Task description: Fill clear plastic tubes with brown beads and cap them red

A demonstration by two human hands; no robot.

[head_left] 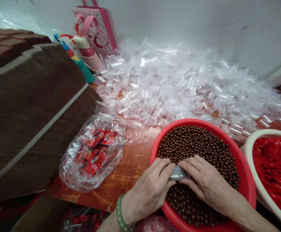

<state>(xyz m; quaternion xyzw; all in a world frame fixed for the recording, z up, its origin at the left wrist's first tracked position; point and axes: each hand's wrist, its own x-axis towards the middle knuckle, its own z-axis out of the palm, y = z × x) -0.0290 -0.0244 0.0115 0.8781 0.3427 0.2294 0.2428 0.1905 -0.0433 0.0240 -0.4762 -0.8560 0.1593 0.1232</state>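
My left hand (151, 187), with a green bead bracelet (120, 212) at its wrist, pinches one end of a small greyish see-through plastic sleeve (178, 173). The other end is between the fingers and thumb of my right hand (204, 180). Both hands are over a red basin (251, 190) filled with shiny dark-brown beads (195, 143). My fingers cover the sleeve's ends, and I cannot tell whether anything is inside it.
Loose clear plastic sleeves (169, 80) cover the table's back. Left of the basin lies a clear bag (70, 167) with red printed packets (95, 162). A strapped brown cardboard stack (34, 112) stands left. A white tub (249, 148) holds red pieces (275, 161). Behind stands a pink bottle (88, 53).
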